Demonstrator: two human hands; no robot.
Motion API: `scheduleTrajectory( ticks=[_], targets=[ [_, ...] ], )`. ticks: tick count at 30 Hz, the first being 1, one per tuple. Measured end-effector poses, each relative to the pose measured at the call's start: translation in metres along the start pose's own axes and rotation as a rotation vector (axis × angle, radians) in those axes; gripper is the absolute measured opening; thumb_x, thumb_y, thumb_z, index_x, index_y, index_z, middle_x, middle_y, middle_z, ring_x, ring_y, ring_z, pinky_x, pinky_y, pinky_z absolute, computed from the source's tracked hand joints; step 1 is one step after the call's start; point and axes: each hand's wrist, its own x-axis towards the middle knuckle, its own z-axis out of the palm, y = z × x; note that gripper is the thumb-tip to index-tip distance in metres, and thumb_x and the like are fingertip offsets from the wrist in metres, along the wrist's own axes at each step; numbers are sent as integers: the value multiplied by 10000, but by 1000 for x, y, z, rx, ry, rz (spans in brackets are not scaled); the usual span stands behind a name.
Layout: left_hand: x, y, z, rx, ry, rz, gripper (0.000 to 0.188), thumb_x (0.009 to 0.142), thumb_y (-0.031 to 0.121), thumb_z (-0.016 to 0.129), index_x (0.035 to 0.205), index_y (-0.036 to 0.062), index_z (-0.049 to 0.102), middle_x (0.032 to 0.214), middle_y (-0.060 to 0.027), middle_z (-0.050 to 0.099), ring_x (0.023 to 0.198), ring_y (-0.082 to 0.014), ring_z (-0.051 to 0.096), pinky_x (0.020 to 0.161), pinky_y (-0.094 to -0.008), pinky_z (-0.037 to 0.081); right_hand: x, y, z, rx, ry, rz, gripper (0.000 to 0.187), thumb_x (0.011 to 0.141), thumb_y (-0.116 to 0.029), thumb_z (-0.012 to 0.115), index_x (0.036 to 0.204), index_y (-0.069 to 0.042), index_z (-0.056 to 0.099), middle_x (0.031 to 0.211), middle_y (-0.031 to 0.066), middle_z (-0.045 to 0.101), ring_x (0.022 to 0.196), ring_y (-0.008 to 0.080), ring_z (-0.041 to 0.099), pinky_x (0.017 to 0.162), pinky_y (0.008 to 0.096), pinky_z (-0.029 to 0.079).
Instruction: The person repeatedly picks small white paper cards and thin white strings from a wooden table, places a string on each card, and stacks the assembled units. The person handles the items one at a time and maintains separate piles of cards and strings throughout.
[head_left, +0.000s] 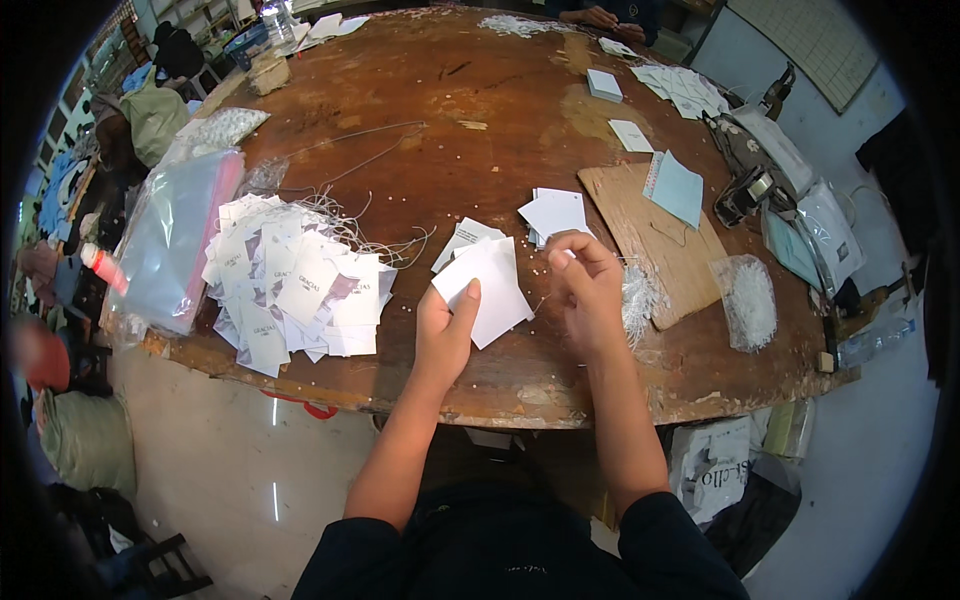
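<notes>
White cards (pixel 492 300) are gripped in my left hand (pixel 444 335), its thumb pressed on their face. Just to the right, my right hand (pixel 592 300) is raised with its fingers pinched together; a small pale bit shows at the tips, too small to name. A thin string end lies between the cards and this hand. Beyond both hands sits a small stack of white cards (pixel 556 212), with a printed card (pixel 465 240) to its left. Close by my right wrist lies a bundle of white strings (pixel 638 300).
On the left are a heap of printed tags with strings (pixel 290 285) and clear plastic bags (pixel 185 240). A brown board (pixel 655 245) with a light blue card (pixel 675 190) and a bag of white pieces (pixel 748 303) are on the right. Another person's hand (pixel 597 17) is at the far side.
</notes>
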Motion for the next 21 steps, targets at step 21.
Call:
scheduleTrajectory(
  ticks=[21],
  targets=[
    [8,0,5,231,-52,199,309,1001,107,543,1262,-50,589,1112,-145,665,1016,-194,631,884,-334,497,-6,20,23,-459,-4,-162,102,971,-91,641,975,10,650,805,-26,612,677,28,496,568,198,390]
  ],
)
